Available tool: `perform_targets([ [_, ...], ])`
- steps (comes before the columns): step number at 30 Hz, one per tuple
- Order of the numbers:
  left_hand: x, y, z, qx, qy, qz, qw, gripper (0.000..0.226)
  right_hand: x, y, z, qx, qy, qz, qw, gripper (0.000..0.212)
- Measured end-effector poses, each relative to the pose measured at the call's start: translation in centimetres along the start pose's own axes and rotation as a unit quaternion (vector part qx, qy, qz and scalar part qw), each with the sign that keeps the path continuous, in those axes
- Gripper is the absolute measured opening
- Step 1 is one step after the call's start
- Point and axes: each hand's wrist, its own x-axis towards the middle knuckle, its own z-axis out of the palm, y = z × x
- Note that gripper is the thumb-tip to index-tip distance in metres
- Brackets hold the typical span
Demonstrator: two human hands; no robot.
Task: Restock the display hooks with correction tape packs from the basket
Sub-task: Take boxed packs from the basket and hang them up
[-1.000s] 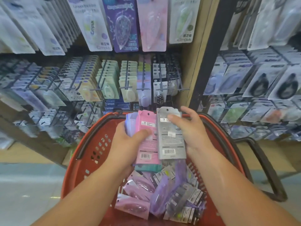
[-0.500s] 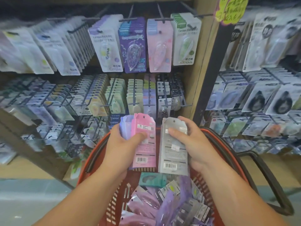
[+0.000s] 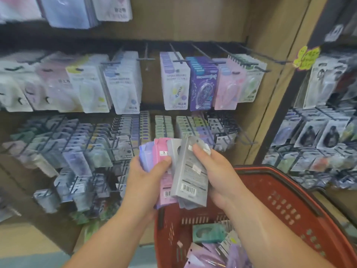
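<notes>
Two hands engaged, both gripping correction tape packs at the basket (image 3: pixel 289 182) rim.
My left hand (image 3: pixel 146 176) grips a fanned stack (image 3: pixel 160 157) of lilac and pink packs, thumb across the front; my right hand (image 3: pixel 218 171) pinches a grey pack (image 3: pixel 190 171), barcode side facing me, overlapping that fan. The red basket, lower right, contains a teal pack (image 3: pixel 207 233) and purple packs (image 3: pixel 204 258). Display hooks (image 3: pixel 146 59) ahead carry hung packs in rows, blurred.

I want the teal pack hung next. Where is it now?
In the head view, the teal pack lies inside the red basket at lower right, below the right hand holding the grey pack, next to loose purple packs.
</notes>
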Motion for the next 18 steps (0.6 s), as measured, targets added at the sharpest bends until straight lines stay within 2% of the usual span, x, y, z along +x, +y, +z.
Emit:
perform_targets([
  [4,1.2,2.4,-2.7,-0.008,-0.021,0.022,1.0,0.066,0.0,-0.3,5.1,0.018,0.043,-0.039,0.998,0.057],
  [7,1.7,4.3,-3.6,-0.023,-0.067,0.03,0.997,0.081,-0.1,-1.2,8.0,0.037,0.055,-0.063,0.996,0.041],
  [9,2.0,5.6,-3.8,-0.044,-0.105,0.036,0.993,0.089,-0.2,-2.0,9.4,0.037,0.053,-0.085,0.994,0.038],
  [11,2.5,7.0,-3.9,-0.061,-0.138,0.049,0.987,0.078,-0.2,-2.8,10.3,0.028,0.049,-0.103,0.993,0.042],
  [14,2.7,8.9,-3.4,-0.064,-0.199,0.071,0.975,0.047,-0.1,-4.2,10.7,0.014,0.041,-0.116,0.992,0.039],
  [16,2.9,9.7,-2.8,-0.075,-0.2,0.077,0.974,0.028,-0.1,-5.2,10.7,0.012,0.028,-0.127,0.991,0.038],
  [18,3.1,10.3,-2.0,-0.081,-0.177,0.082,0.977,0.032,0.1,-6.3,10.4,0.02,0.003,-0.13,0.991,0.039],
])
